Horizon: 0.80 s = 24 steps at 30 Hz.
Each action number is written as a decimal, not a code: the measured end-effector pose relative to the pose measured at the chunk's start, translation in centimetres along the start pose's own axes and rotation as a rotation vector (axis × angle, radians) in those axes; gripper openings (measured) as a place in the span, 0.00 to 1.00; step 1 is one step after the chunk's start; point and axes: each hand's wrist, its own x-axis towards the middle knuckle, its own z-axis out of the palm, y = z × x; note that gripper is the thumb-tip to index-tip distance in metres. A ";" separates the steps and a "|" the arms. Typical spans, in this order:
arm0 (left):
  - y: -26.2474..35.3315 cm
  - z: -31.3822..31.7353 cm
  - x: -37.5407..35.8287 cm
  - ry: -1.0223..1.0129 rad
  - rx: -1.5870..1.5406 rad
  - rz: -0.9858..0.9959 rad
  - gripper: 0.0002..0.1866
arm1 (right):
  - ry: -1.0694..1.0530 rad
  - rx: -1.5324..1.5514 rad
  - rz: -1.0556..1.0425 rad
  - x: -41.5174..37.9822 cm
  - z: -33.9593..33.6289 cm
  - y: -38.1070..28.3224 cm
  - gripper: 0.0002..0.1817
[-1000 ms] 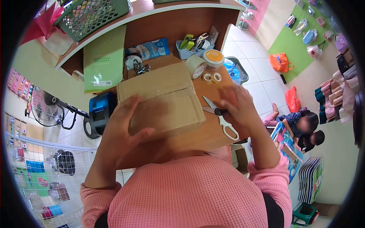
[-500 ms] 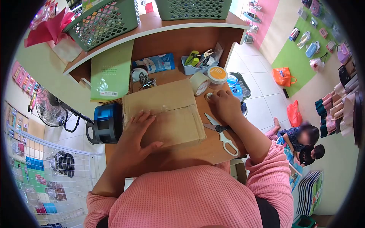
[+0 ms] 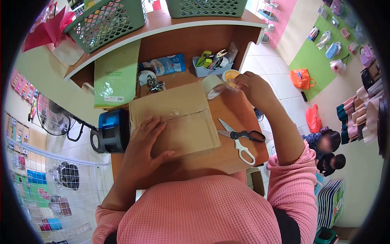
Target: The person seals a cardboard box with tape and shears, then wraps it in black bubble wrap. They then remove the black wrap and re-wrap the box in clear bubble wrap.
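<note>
We rest our left hand (image 3: 143,145) on the near left part of the cardboard box (image 3: 176,107), fingers loosely spread and gripping nothing, presumably to steady it. The box sits in front of us on the wooden desk (image 3: 195,170); its flaps meet along a seam, so we cannot see what it contains. Our right hand (image 3: 256,90) reaches past it to the round tub (image 3: 230,76) with the yellow-orange top, fingers curled at its rim; we cannot tell whether they grip anything. The wide tape roll (image 3: 212,86) stands just beside the tub, by the box's far right corner. The scissors (image 3: 244,156) lie with blades parted and handles away from the box, perhaps to keep them within easy reach. Farther back, the pale blue basket (image 3: 205,72) keeps upright a lime-green tool (image 3: 203,59) and other tools. On the shelf, the green basket (image 3: 87,39) shows many-coloured items through its lattice.
</note>
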 end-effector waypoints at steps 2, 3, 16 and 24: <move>-0.2 0.1 0.0 -0.001 -0.020 -0.011 0.39 | -0.048 0.046 -0.012 -0.5 0.0 0.2 0.08; -0.2 0.1 0.0 0.001 -0.024 -0.020 0.39 | -0.092 0.088 -0.015 -0.8 0.1 0.1 0.08; -0.2 0.2 -0.1 0.006 0.050 0.013 0.39 | -0.146 -0.460 -0.029 -6.8 4.5 0.5 0.11; -0.4 0.3 -0.1 0.003 0.059 -0.001 0.39 | -0.124 -0.036 0.126 -5.2 4.2 0.1 0.13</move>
